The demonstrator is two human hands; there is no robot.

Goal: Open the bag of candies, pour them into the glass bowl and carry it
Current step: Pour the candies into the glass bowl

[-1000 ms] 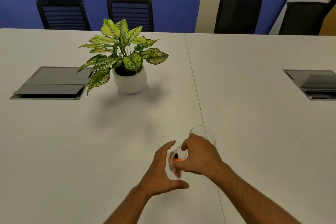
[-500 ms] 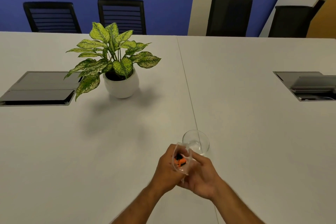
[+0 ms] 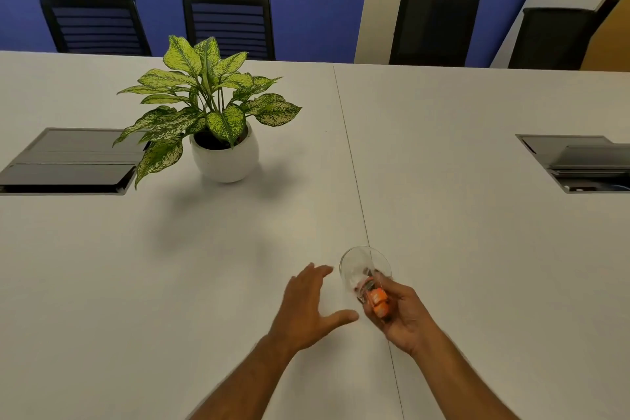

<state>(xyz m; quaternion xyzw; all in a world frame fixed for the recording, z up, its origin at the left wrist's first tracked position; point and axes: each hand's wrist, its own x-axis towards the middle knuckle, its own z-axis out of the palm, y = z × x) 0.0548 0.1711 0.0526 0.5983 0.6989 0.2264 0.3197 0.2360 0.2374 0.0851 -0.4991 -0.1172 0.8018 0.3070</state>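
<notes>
A small clear glass bowl (image 3: 362, 267) stands on the white table (image 3: 204, 283) near the centre seam. My right hand (image 3: 402, 315) holds a clear bag of candies (image 3: 376, 302), orange pieces showing inside, tilted with its mouth over the bowl's near rim. Whether any candies lie in the bowl I cannot tell. My left hand (image 3: 308, 305) hovers just left of the bowl, fingers spread, holding nothing and not touching the glass.
A potted plant (image 3: 218, 119) in a white pot stands at the back left. Two recessed cable boxes (image 3: 68, 160) (image 3: 579, 162) sit in the table at left and right. Black chairs (image 3: 228, 24) line the far edge.
Both hands held the bag in front of the bowl; now my left hand has let go and spread open, and my right hand has carried the bag right, tilting it over the bowl.
</notes>
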